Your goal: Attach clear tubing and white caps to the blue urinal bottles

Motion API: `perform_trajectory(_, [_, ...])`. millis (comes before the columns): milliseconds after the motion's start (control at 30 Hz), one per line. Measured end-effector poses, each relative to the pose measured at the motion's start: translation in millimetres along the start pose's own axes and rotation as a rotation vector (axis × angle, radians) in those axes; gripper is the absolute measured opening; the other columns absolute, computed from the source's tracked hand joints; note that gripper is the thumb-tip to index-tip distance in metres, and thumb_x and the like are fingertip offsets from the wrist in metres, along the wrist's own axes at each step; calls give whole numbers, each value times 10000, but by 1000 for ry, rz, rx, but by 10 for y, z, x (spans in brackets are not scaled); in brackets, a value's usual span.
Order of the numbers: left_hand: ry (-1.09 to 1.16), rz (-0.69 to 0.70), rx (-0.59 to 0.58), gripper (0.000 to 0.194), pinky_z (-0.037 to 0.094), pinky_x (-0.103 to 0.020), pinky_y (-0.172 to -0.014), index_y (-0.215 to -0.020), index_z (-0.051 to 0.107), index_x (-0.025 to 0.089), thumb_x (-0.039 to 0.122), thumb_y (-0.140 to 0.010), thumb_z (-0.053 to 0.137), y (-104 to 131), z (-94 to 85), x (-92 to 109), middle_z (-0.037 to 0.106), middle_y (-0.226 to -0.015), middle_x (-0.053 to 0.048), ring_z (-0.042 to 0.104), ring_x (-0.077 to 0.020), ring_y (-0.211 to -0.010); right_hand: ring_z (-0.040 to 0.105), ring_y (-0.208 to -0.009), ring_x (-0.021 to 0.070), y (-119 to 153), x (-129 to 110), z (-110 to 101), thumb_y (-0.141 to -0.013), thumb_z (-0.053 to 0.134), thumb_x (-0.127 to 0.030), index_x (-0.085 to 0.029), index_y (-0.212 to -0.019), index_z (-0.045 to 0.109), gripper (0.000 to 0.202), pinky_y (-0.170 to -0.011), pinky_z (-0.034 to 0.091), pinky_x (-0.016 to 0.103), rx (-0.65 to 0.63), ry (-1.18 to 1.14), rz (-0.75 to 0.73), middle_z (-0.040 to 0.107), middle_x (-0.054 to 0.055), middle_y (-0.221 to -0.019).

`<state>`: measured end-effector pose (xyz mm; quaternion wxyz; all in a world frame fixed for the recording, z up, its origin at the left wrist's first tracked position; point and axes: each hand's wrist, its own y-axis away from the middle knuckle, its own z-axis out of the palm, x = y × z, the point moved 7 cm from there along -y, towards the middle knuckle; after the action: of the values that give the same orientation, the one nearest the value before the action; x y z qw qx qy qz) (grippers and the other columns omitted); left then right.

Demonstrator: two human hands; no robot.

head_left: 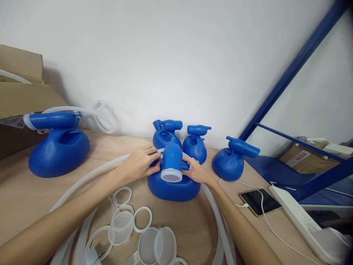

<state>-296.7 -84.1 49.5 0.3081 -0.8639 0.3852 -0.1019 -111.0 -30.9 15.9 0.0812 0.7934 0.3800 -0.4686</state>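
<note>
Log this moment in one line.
left grip: on blue urinal bottle | right grip: same bottle | translucent cap: on mouth | nearby: translucent tubing, loose lids

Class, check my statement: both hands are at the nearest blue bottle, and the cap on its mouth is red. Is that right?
Not quite: the cap is whitish, not red, as the head view shows. The left hand and right hand are indeed at the nearest blue bottle.

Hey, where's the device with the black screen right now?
In the head view, the black-screened device lies on the tabletop to the right of your right hand, in front of the rightmost blue bottle and just left of the white power strip.
</note>
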Motion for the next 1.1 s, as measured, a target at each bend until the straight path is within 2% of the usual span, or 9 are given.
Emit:
perform_trajectory(167, [91,-7,-3,212,530,-342,-804,-1008,723,185,272,-1018,530,-2,-18,-18,688,-933,-90,657,-232,-869,711,-1134,296,3,6,11,-858,811,-466,-219,-1220,743,444,-1087,533,494,-3,-25,11,760,81,-1227])
perform_trajectory(267, [114,-15,-106,225,541,-357,-881,-1091,734,196,304,-1013,553,8,-44,-60,720,-1019,-108,689,-254,-946,707,-1142,296,4,11,9,-861,806,-448,-222,-1206,745,417,-1096,525,494,8,-20,13,760,79,-1224])
perform_trajectory(400, [183,-110,-257,670,541,-331,-941,-1566,462,270,426,-947,666,91,-245,-275,709,-1332,-102,695,-272,-1148,708,-1119,303,8,35,-18,-844,806,-434,-214,-1127,758,362,-1091,524,501,21,-16,20,767,74,-1180])
perform_trajectory(467, [194,-195,-311,764,554,-288,-839,-1612,399,311,503,-927,678,150,-392,-428,691,-1387,-87,725,-257,-1087,705,-1111,323,16,61,-72,-806,820,-473,-209,-1084,758,388,-1086,526,515,54,-42,25,776,70,-1126])
perform_trajectory(633, [171,-404,-256,853,480,-265,-562,-1633,379,304,572,-877,670,230,-785,-737,783,-916,-17,691,-209,-607,646,-1220,388,95,198,-405,-635,917,-522,-234,-983,732,488,-1098,506,514,364,-144,80,780,92,-1053])
perform_trajectory(767, [192,-607,-126,852,455,-285,-517,-1633,364,226,521,-872,612,264,-1043,-849,707,-692,19,612,-210,-515,692,-1099,338,242,269,-738,-578,938,-458,-235,-954,701,497,-1023,546,482,756,-425,109,777,53,-984])
perform_trajectory(833, [377,-725,-84,836,460,-281,-486,-1598,401,206,491,-854,653,290,-1097,-846,679,-645,25,591,-198,-489,711,-858,262,291,255,-838,-596,931,-428,-230,-877,683,424,-850,598,400,869,-584,114,746,9,-818])
perform_trajectory(933, [877,-835,-11,728,482,-259,-459,-1498,495,202,383,-834,732,286,-1104,-737,645,-619,24,585,-173,-491,583,-560,152,315,205,-902,-640,918,-365,-224,-733,631,333,-575,541,277,932,-760,142,625,-51,-596])
perform_trajectory(1100, [1636,-1013,-31,526,558,-237,-491,-1353,615,181,283,-850,730,230,-1065,-382,666,-710,-19,622,-153,-564,629,-547,152,323,208,-775,-775,780,-259,-221,-732,629,161,-549,568,261,967,-1039,309,665,-46,-593])
